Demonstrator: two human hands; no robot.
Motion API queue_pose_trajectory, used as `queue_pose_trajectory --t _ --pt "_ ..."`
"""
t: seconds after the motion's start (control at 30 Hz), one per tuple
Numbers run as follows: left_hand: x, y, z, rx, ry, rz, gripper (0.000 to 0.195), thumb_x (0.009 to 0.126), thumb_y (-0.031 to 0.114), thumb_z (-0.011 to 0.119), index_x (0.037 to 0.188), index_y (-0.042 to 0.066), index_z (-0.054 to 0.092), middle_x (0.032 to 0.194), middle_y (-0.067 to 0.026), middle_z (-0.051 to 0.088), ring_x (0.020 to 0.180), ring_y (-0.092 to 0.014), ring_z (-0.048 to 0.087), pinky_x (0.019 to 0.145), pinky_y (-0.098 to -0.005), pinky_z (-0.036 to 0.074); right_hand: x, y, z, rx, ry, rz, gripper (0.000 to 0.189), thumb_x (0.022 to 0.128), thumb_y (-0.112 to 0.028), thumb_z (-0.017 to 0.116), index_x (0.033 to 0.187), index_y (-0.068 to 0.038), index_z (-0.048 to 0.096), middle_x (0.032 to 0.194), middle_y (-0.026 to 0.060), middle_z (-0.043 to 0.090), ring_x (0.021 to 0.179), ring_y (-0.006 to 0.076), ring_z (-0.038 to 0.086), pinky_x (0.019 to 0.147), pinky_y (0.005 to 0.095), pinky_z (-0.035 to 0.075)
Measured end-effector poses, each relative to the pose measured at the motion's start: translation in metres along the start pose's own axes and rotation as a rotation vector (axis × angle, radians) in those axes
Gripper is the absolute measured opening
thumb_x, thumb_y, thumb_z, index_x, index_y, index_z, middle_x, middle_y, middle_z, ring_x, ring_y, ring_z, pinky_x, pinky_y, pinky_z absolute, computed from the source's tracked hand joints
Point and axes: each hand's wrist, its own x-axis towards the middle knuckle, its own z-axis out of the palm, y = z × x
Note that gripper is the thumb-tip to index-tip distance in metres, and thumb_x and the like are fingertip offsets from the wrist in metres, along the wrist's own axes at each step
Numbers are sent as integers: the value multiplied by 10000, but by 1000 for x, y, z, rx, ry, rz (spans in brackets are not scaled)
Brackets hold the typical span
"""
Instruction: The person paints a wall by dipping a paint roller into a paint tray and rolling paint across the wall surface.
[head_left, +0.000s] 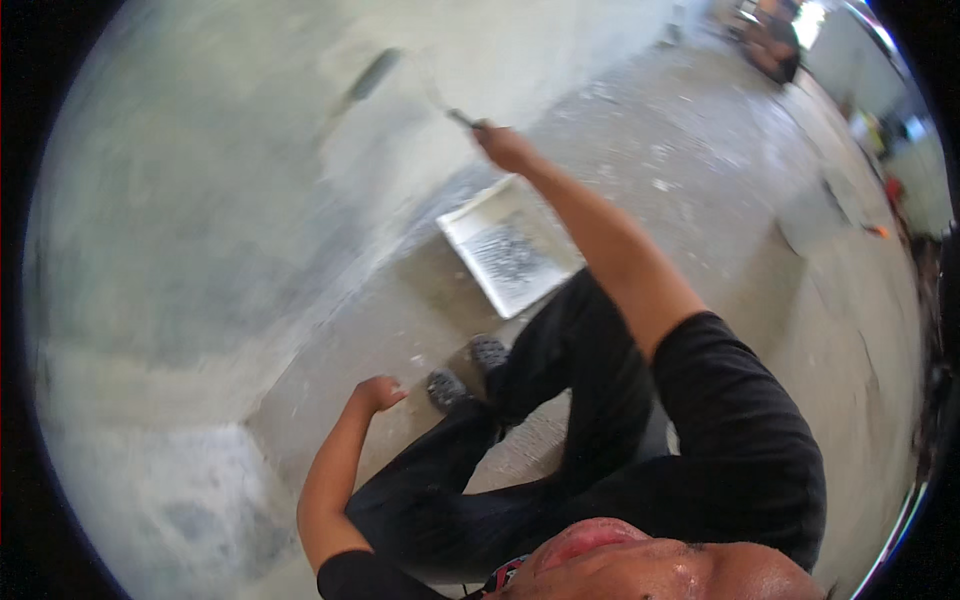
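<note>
My right hand (506, 144) grips the dark handle of a paint roller (375, 73), its arm stretched out ahead of me. The dark, blurred roller head lies against or close to the plastered wall (187, 195), which is patched in white and grey-green. Below that hand, a white paint tray (510, 255) with a ribbed, paint-smeared bottom rests on the floor. My left hand (381, 394) hangs beside my knee, fingers loosely curled; whether they are apart is unclear, and I see nothing in it.
The concrete floor (645, 150) is spattered with white specks. My dark shoes (448, 390) are near the tray. Another person (772, 41) is low down at the far upper right. A blurred grey box-like thing (817, 214) stands to the right, and another wall (172, 495) meets the first at lower left.
</note>
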Motion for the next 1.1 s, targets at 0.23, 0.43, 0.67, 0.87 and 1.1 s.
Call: queue_pose_trajectory --t 0.23,0.43,0.67,0.87,1.1 --pt "-7 5 10 -2 -77 -37 537 805 541 592 1074 81 655 992 -190 671 975 -352 630 845 -442 501 -7 -19 -13 -38 19 -9 376 968 -420 417 1002 -55 496 803 252 636 778 464 603 678 550 452" --pt "-13 11 0 11 -111 -93 517 811 523 600 1092 92 656 1011 -162 679 986 -328 633 851 -435 497 0 -95 -43 81 101 -56 370 960 -407 440 968 -48 527 741 230 630 716 442 606 631 514 456" --pt "-13 23 -1 33 -159 -130 513 820 513 602 1129 106 644 1072 -135 669 1034 -303 617 859 -417 495 -6 -186 -77 504 230 -185 370 871 -224 583 1099 58 509 718 199 643 664 310 641 619 383 481" --pt "-8 36 -20 55 -107 -106 505 823 513 601 1122 109 647 1057 -140 671 1024 -310 619 860 -423 494 -8 -167 -91 254 225 -294 285 897 -219 534 1069 8 528 757 250 638 693 418 623 649 469 478" --pt "-21 12 -10 56 -151 -143 515 824 520 593 1106 92 649 1086 -153 660 1034 -328 611 868 -438 489 2 -169 -97 -8 39 -121 299 910 -294 500 953 -8 574 791 255 639 756 445 615 686 500 475"
